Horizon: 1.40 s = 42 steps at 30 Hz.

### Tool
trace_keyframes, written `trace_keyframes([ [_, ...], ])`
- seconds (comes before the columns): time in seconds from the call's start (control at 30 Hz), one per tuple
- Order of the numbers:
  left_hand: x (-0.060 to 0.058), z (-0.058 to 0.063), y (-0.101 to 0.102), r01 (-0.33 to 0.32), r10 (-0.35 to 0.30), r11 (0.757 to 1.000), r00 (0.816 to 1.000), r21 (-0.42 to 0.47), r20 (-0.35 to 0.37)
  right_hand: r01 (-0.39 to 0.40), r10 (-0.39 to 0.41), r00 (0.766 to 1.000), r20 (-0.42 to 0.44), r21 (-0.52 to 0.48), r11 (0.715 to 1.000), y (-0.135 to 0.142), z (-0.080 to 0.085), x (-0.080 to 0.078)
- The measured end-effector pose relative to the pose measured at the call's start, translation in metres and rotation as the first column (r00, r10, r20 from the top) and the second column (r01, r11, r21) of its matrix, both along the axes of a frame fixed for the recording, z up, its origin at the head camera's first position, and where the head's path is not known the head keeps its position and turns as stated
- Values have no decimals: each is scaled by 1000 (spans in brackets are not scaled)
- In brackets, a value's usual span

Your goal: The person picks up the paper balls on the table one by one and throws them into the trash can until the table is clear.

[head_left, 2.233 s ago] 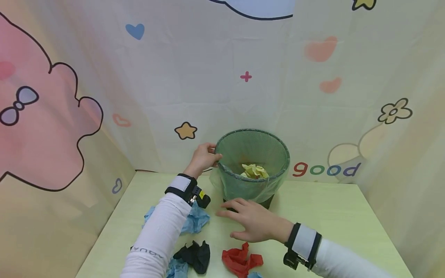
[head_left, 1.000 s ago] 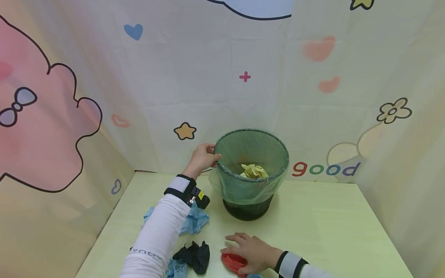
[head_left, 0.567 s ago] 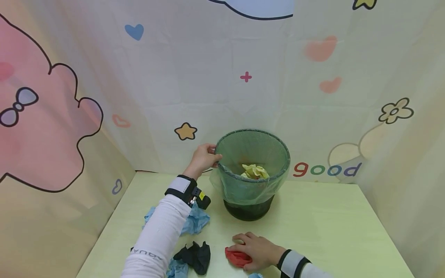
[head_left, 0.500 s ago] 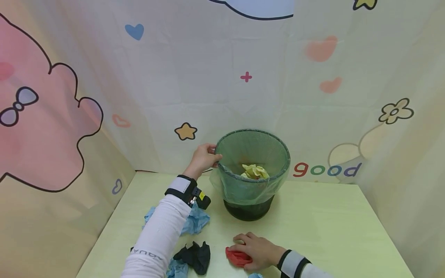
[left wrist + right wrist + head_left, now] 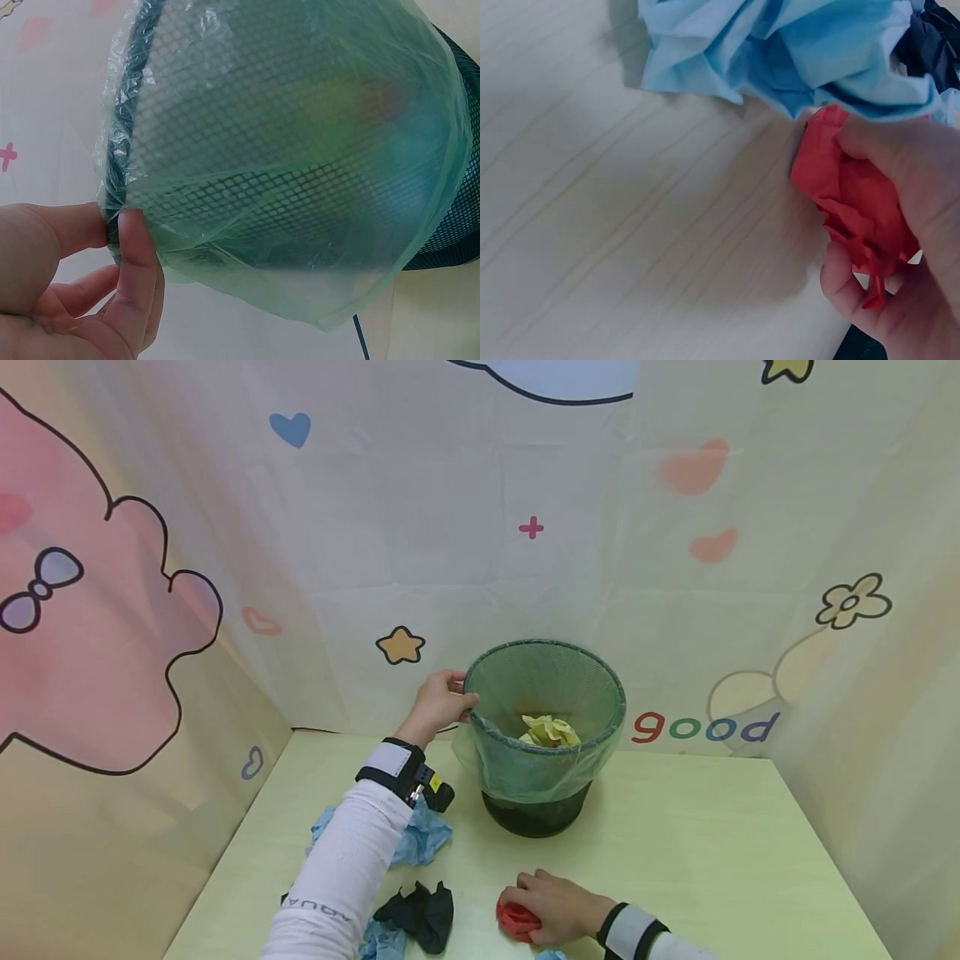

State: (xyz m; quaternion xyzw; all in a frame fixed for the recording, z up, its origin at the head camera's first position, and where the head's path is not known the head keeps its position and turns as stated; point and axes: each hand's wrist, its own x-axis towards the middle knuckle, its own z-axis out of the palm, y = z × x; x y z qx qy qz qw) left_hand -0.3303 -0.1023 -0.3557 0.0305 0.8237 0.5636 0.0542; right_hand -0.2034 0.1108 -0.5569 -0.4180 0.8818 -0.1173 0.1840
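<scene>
A dark mesh wastebasket [image 5: 534, 814] with a green plastic liner [image 5: 525, 772] stands at the back of the table. Crumpled yellow paper [image 5: 550, 731] lies inside it. My left hand [image 5: 437, 706] pinches the basket's left rim, thumb and fingers on either side of it, as the left wrist view also shows. Near the front, my right hand [image 5: 558, 906] grips a crumpled red paper [image 5: 517, 921], its fingers curled round it. In the right wrist view the red paper [image 5: 851, 187] is squeezed between thumb and fingers, next to a crumpled light blue paper [image 5: 780, 52].
Crumpled black paper [image 5: 423, 914] lies left of the right hand, partly over blue paper [image 5: 382, 939]. More blue paper [image 5: 420, 837] lies beneath the left forearm, partly hidden. A printed curtain [image 5: 337, 543] hangs right behind the basket.
My right hand came down from in front of the basket to the red paper, then closed round it and bunched it up, shifting slightly right. The left hand stays on the rim.
</scene>
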Motion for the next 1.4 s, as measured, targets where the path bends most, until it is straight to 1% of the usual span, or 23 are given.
trace_keyframes([
  [0.07,-1,-1,0,2,-2,1000,1000,-1,1,-8,8,1000,-5,-1,1000,-1,-1,0],
  [0.37,-1,-1,-1,4,-4,1000,1000,-7,-1,-56,55,996,-77,-17,998,-4,1,0],
  [0.57,0,0,-1,5,-5,1000,1000,-6,-3,-102,94,984,-151,-46,994,-5,5,-1],
  [0.73,0,0,-1,3,-3,1000,1000,-10,2,-132,117,979,-169,-83,988,-9,16,1],
  [0.97,0,-1,0,-1,1,1000,1000,-14,1,-160,142,975,-173,-93,983,-17,39,5],
  [1.2,1,-1,0,-3,3,1000,1000,-19,-5,-198,169,956,-242,-99,975,-23,55,5],
  [1.4,2,0,1,-6,6,1000,1000,-19,-10,-232,204,939,-278,-72,970,-26,66,5],
])
